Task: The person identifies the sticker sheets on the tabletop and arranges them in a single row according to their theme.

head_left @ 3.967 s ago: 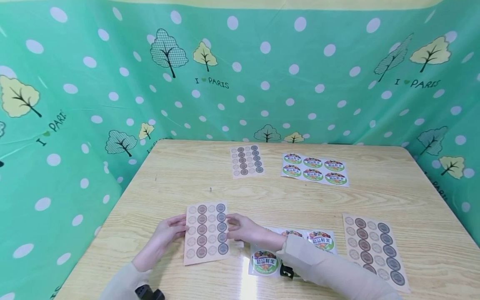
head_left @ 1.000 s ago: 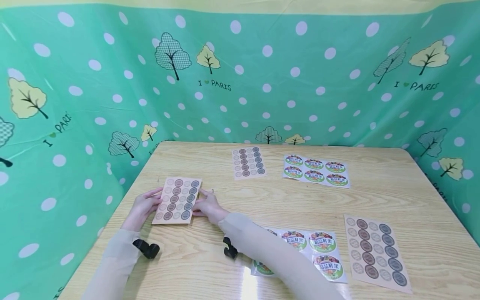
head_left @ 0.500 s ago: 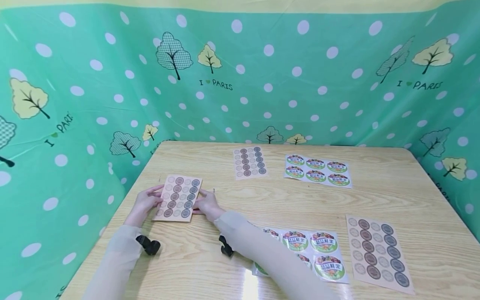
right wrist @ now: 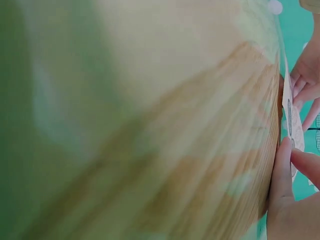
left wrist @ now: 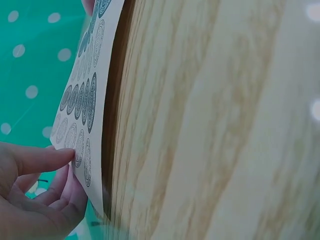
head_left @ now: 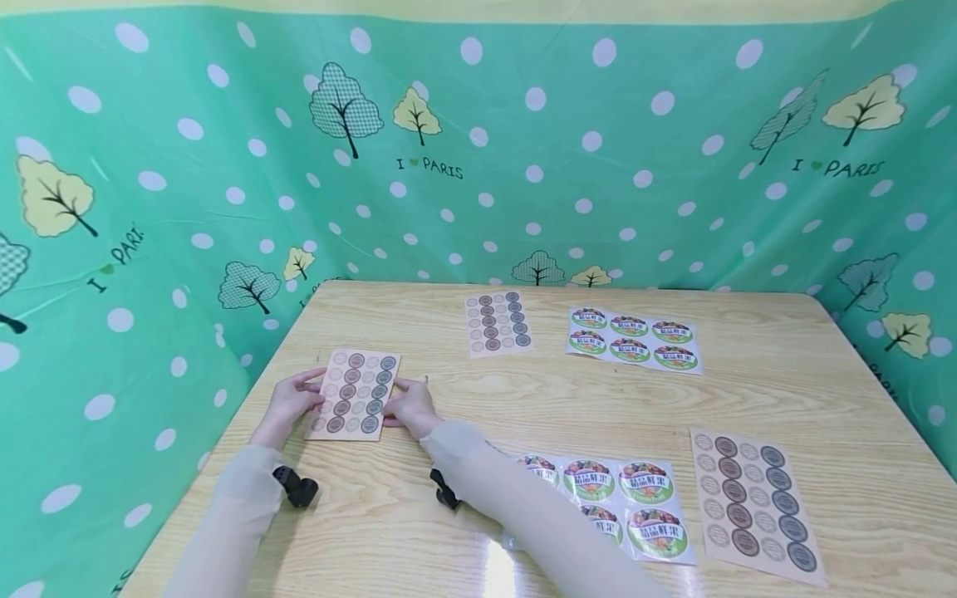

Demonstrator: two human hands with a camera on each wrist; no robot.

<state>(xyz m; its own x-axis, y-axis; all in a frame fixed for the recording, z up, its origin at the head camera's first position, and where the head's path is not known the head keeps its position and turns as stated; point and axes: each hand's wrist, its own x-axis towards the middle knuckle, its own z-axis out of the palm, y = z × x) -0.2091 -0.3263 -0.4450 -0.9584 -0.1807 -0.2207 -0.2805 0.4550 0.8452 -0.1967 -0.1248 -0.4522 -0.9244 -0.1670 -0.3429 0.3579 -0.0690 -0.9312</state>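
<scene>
A kraft-coloured sticker sheet (head_left: 353, 394) with rows of round pale, brown and dark grey seals lies at the table's left side, between both hands. My left hand (head_left: 290, 402) pinches its left edge, thumb on top and fingers beneath, as the left wrist view of the sheet (left wrist: 90, 95) shows. At the opposite edge my right hand (head_left: 411, 409) grips the sheet between thumb and fingers. In the right wrist view the sheet (right wrist: 294, 125) appears edge-on, close to the tabletop. Whether it touches the table all over I cannot tell.
Another round-seal sheet (head_left: 499, 324) lies at the back, beside a fruit-label sheet (head_left: 634, 340). A second fruit-label sheet (head_left: 645, 511) sits at the front, partly under my right sleeve. A further seal sheet (head_left: 757, 505) lies front right. A patterned green curtain (head_left: 568, 149) surrounds the table (head_left: 777, 374).
Over the seconds before, both hands carried the seal sheet from the front centre to the left and farther back. In the last half second it has barely shifted.
</scene>
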